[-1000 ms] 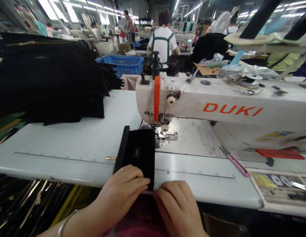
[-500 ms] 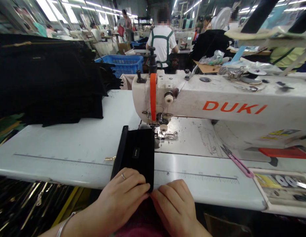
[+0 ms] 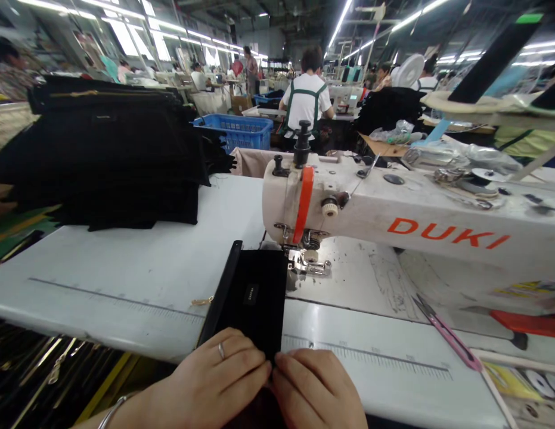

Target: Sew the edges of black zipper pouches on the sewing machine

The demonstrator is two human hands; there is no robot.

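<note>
A black fabric pouch piece (image 3: 262, 286) with a small label lies on the white table, its far right corner at the needle area of the sewing machine (image 3: 349, 185). A gold zipper pull (image 3: 202, 301) sticks out from its left side. My left hand (image 3: 219, 372), with a ring, is closed on the near end of the pouch. Beside it, fingertips almost touching, my right hand (image 3: 315, 381) pinches the near right corner. The fingertips' exact grip is partly hidden. The presser foot (image 3: 310, 266) stands by the pouch's far right edge.
A tall stack of black fabric pieces (image 3: 125, 155) rests at the table's left. Pink thread snips (image 3: 451, 339) lie right of the hands. A blue basket (image 3: 250, 132) stands behind the machine, and a person in a white shirt (image 3: 306, 98) sits farther back.
The view has tilted up and turned slightly, so the scene sits lower in the picture. Both hands keep their grip at the pouch's near end; the pouch stays by the needle.
</note>
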